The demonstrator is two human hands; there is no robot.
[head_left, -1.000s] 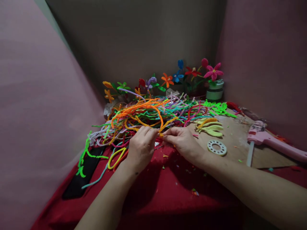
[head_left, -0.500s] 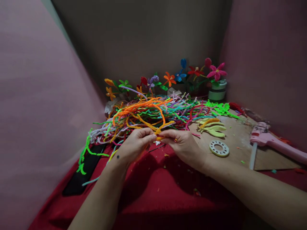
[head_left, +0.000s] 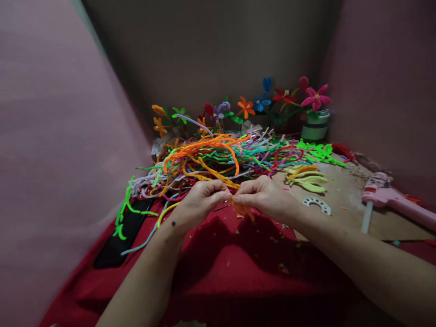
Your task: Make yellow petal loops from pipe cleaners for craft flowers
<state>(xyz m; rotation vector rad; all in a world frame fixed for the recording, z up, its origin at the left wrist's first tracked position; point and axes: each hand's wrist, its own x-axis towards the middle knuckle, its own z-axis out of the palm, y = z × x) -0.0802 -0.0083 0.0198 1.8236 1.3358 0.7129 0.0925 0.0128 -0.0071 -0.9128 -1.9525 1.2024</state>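
While the left hand (head_left: 206, 200) and right hand (head_left: 264, 195) pinched an orange fuzzy stem (head_left: 244, 209) (its loose end blurred) between them, red cloth (head_left: 235, 277), flecked with scraps (head_left: 282, 269), stretched to the near edge; piled coloured stems (head_left: 211, 156) crowded just beyond, cardboard (head_left: 344, 188) rightward.

Bare forearms (head_left: 150, 259), dark dot (head_left: 173, 223) on left wrist (head_left: 180, 222)

Red cloth (head_left: 235, 274), brown board (head_left: 340, 222), colourful fuzzy stems (head_left: 209, 150)
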